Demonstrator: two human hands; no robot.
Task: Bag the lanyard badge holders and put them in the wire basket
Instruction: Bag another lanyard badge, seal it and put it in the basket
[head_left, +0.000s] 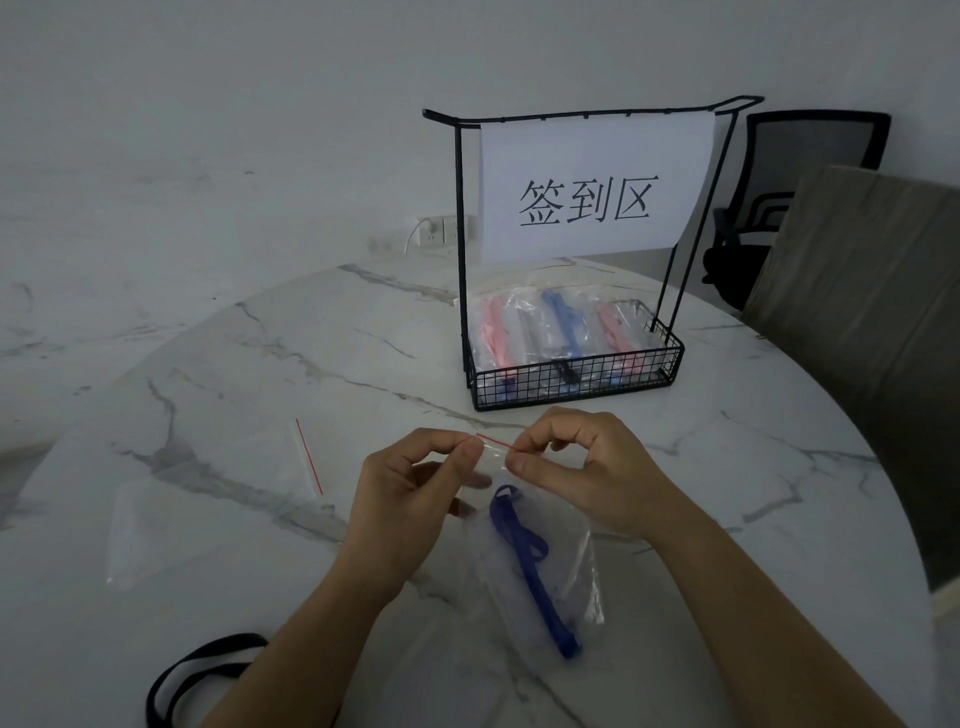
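Note:
A clear zip bag (576, 566) with a red seal strip lies on the marble table in front of me, and a blue lanyard badge holder (530, 561) is inside it. My left hand (410, 499) pinches the bag's top edge at its left end. My right hand (576, 467) pinches the same red strip a little to the right. The black wire basket (576, 379) stands behind my hands and holds several bagged lanyards in pink and blue.
An empty clear zip bag (208, 514) with a red strip lies to the left on the round marble table (311, 364). A black lanyard (197, 675) lies by my left forearm. A paper sign (592, 192) hangs on the basket's frame. Chairs (852, 312) stand at the right.

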